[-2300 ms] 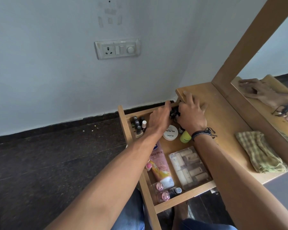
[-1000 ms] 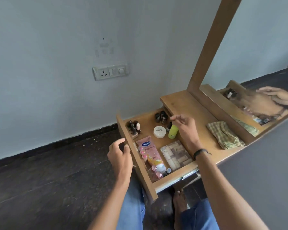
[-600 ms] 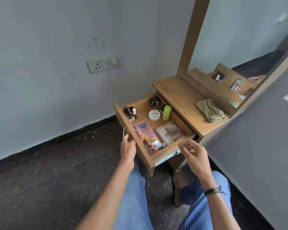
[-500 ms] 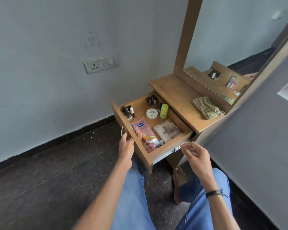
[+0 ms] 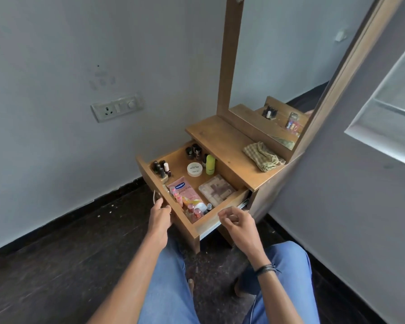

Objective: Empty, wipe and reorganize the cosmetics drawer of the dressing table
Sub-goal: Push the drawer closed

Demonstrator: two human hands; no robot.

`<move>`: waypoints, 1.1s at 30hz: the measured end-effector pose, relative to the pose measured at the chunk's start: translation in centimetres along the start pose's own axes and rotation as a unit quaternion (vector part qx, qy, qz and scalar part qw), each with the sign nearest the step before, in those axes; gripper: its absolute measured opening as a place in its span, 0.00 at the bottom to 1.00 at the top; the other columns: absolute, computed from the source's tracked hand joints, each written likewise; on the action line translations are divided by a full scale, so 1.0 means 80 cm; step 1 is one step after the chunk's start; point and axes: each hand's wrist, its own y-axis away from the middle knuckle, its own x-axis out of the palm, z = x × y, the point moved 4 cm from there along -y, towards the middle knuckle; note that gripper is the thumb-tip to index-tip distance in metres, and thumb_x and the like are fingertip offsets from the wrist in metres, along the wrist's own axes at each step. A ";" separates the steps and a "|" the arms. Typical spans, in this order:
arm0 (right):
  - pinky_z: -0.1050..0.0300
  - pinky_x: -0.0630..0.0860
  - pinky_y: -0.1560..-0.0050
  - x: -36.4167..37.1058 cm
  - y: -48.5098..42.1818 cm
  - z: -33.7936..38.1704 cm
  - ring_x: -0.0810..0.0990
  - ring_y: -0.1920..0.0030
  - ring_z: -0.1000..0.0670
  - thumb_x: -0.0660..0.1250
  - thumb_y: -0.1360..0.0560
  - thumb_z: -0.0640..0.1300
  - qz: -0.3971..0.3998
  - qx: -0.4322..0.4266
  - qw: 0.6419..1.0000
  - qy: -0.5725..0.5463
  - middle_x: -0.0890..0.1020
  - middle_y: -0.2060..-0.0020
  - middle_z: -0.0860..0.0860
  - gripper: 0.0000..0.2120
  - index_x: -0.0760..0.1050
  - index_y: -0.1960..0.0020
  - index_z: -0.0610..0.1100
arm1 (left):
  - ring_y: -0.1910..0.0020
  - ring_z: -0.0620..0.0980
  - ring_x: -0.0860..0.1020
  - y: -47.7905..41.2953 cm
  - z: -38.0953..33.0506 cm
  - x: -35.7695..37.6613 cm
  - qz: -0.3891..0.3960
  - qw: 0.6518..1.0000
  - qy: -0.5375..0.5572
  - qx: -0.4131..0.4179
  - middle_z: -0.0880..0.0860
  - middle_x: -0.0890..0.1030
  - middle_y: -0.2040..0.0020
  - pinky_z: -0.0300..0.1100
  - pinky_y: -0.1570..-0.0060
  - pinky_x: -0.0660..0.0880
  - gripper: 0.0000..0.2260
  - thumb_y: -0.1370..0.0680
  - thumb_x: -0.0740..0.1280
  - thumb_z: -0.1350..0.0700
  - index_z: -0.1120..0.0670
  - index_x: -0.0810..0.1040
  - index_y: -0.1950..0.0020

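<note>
Head view: left grip holds drawer handle; right grip loosely curled, empty, beside drawer rim.

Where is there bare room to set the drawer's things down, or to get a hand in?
Tabletop: bare apart from the checked cloth. Drawer: bare floor between the nail polish bottles by the drawer front and the round jar. Crowded: the near end, with pink tube, small bottles, clear box.

The brown wooden drawer looks matt, smooth. The yellow-green checked cloth is woven, the pink plastic tube glossy.
</note>
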 end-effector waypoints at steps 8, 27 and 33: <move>0.52 0.81 0.49 -0.016 -0.012 -0.001 0.82 0.53 0.57 0.69 0.22 0.43 -0.002 0.002 1.000 0.004 0.84 0.54 0.57 0.06 0.81 0.54 0.54 | 0.36 0.53 0.77 -0.018 -0.012 0.050 0.013 1.000 0.003 -0.004 0.56 0.75 0.29 0.55 0.31 0.73 0.22 0.16 0.58 0.62 0.48 0.67 0.22; 0.57 0.77 0.58 -0.111 -0.095 0.048 0.81 0.57 0.52 0.70 0.22 0.41 -0.023 -0.018 0.999 -0.038 0.84 0.55 0.59 0.10 0.81 0.51 0.57 | 0.33 0.55 0.74 -0.057 -0.036 0.235 -0.006 0.994 0.092 -0.054 0.56 0.70 0.27 0.55 0.32 0.73 0.27 0.20 0.56 0.72 0.52 0.68 0.23; 0.64 0.73 0.59 -0.165 -0.090 0.073 0.81 0.57 0.53 0.70 0.21 0.39 -0.014 0.059 0.998 -0.032 0.84 0.56 0.59 0.10 0.82 0.54 0.53 | 0.35 0.56 0.77 -0.071 -0.039 0.264 -0.010 0.993 0.057 -0.103 0.59 0.71 0.26 0.57 0.35 0.75 0.31 0.23 0.55 0.72 0.51 0.68 0.23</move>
